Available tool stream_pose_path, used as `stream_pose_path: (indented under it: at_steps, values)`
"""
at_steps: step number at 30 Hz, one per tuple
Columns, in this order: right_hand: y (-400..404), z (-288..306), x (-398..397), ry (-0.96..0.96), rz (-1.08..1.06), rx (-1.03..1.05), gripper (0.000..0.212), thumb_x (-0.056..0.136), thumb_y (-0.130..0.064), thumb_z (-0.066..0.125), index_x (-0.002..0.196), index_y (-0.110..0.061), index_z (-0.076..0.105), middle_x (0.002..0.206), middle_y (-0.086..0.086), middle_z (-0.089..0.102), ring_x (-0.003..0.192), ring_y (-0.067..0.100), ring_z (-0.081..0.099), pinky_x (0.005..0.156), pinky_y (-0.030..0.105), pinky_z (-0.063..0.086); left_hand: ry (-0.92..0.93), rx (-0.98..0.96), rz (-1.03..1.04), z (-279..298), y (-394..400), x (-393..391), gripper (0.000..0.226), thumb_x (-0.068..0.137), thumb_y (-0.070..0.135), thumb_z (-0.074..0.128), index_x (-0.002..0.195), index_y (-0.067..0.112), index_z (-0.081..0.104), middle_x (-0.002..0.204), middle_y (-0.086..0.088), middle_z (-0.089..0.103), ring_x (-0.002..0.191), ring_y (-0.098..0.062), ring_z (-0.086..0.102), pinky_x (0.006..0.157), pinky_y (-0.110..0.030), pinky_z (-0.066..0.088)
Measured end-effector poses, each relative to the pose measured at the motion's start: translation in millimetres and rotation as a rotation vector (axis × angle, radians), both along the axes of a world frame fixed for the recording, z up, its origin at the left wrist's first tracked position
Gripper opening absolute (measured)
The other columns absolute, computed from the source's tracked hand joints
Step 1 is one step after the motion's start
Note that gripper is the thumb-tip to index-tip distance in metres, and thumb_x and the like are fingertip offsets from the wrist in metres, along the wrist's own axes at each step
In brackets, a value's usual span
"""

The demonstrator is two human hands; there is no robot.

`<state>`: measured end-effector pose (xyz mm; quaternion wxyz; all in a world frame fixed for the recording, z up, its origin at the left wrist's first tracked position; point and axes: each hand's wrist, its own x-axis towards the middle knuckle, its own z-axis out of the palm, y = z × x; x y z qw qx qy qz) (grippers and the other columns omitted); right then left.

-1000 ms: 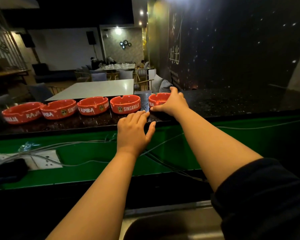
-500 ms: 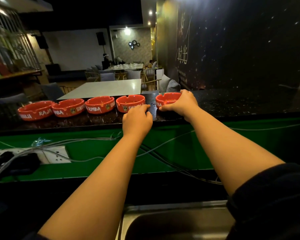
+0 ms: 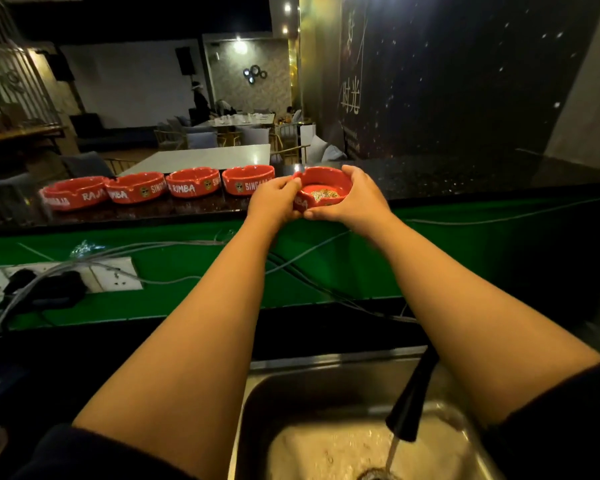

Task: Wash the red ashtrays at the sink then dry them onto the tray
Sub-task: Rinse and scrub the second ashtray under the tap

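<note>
A red ashtray (image 3: 321, 183) with yellowish debris in its bowl is tilted toward me above the edge of the dark bar counter (image 3: 447, 181). My right hand (image 3: 355, 199) grips its right side, thumb under the near rim. My left hand (image 3: 274, 200) holds its left rim. Several more red ashtrays stand in a row on the counter to the left, the nearest one (image 3: 245, 180) just beside my left hand. Below me is the steel sink (image 3: 260, 403), where a black tap (image 3: 413, 396) runs water onto foamy water.
A green ledge (image 3: 187, 271) below the counter carries grey cables (image 3: 125, 251), a white power socket (image 3: 115, 277) and a black plug (image 3: 49, 289). Behind the counter lies a dining room with tables and chairs. A dark wall rises at the right.
The rightmost ashtray has left the counter and now tilts toward me. My left hand moved from the counter edge to its left rim. My view dropped, showing the sink.
</note>
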<state>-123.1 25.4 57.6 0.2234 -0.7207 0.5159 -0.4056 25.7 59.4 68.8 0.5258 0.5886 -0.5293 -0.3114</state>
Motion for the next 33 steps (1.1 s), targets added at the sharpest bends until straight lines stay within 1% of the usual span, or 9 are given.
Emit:
stream_pose_path:
  at_steps: [7,11,14,20,25,28,30,31,33]
  values:
    - [83,-24,-6,-0.006,0.055,0.098,0.117,0.055,-0.04,0.091,0.148,-0.018,0.024,0.145,0.003,0.036,0.129,0.02,0.041,0.109,0.039,0.038,0.187,0.027,-0.017,-34,75,0,0.032,0.098,0.022,0.051,0.127,0.012,0.06,0.111,-0.011,0.066,0.1,-0.025,0.066,0.086,-0.041,0.057]
    - [132,-63,-8,-0.005,0.019,0.124,0.114,0.056,-0.036,0.091,0.149,-0.018,0.026,0.145,0.003,0.037,0.128,0.019,0.042,0.103,0.028,0.037,0.165,0.056,-0.095,-71,119,5,0.035,0.098,0.022,0.052,0.131,0.012,0.057,0.117,-0.011,0.064,0.094,-0.019,0.064,0.072,-0.026,0.059]
    - [168,-100,-7,-0.012,-0.04,0.127,0.115,0.055,-0.037,0.092,0.148,-0.018,0.029,0.145,0.004,0.037,0.129,0.019,0.042,0.099,0.023,0.033,0.177,0.107,-0.235,-107,156,9,0.037,0.097,0.024,0.055,0.133,0.018,0.053,0.119,-0.006,0.062,0.102,-0.017,0.064,0.082,-0.028,0.057]
    - [225,-181,-5,-0.077,-0.103,0.221,0.116,0.054,-0.033,0.093,0.149,-0.018,0.027,0.146,0.004,0.035,0.13,0.02,0.04,0.099,0.023,0.033,-0.086,0.232,-0.358,-182,198,26,0.075,0.075,0.038,0.076,0.142,0.029,0.043,0.141,0.002,0.051,0.128,-0.014,0.049,0.11,-0.04,0.039]
    - [266,-236,-8,-0.079,-0.131,0.246,0.113,0.049,-0.035,0.094,0.143,-0.019,0.033,0.14,0.001,0.039,0.125,0.014,0.042,0.094,0.018,0.033,-0.089,0.327,-0.381,-227,230,24,0.077,0.068,0.034,0.081,0.138,0.03,0.049,0.131,0.003,0.06,0.12,-0.013,0.055,0.105,-0.036,0.044]
    - [288,-267,-13,-0.073,-0.153,0.289,0.114,0.047,-0.037,0.094,0.143,-0.019,0.034,0.139,-0.001,0.041,0.124,0.014,0.044,0.094,0.019,0.037,-0.072,0.393,-0.425,-252,244,20,0.08,0.069,0.025,0.083,0.141,0.024,0.046,0.138,0.0,0.055,0.123,-0.014,0.053,0.107,-0.038,0.042]
    - [297,-284,-17,-0.09,-0.174,0.313,0.111,0.045,-0.037,0.095,0.14,-0.022,0.037,0.135,-0.003,0.043,0.121,0.014,0.047,0.092,0.02,0.04,-0.124,0.419,-0.451,-266,248,15,0.081,0.068,0.031,0.083,0.14,0.027,0.046,0.143,0.005,0.049,0.13,-0.015,0.046,0.111,-0.04,0.036]
    - [301,-291,-19,-0.097,-0.183,0.323,0.11,0.044,-0.036,0.095,0.137,-0.023,0.039,0.133,-0.004,0.045,0.119,0.014,0.048,0.091,0.022,0.042,-0.155,0.425,-0.471,-272,249,12,0.08,0.069,0.032,0.082,0.14,0.028,0.046,0.144,0.008,0.047,0.131,-0.012,0.042,0.112,-0.037,0.033]
    - [303,-302,-26,-0.091,-0.197,0.335,0.108,0.043,-0.036,0.095,0.135,-0.024,0.04,0.13,-0.005,0.046,0.118,0.014,0.049,0.092,0.025,0.045,-0.188,0.438,-0.505,-281,248,4,0.074,0.075,0.028,0.079,0.14,0.027,0.046,0.136,0.015,0.047,0.122,-0.003,0.039,0.1,-0.022,0.032]
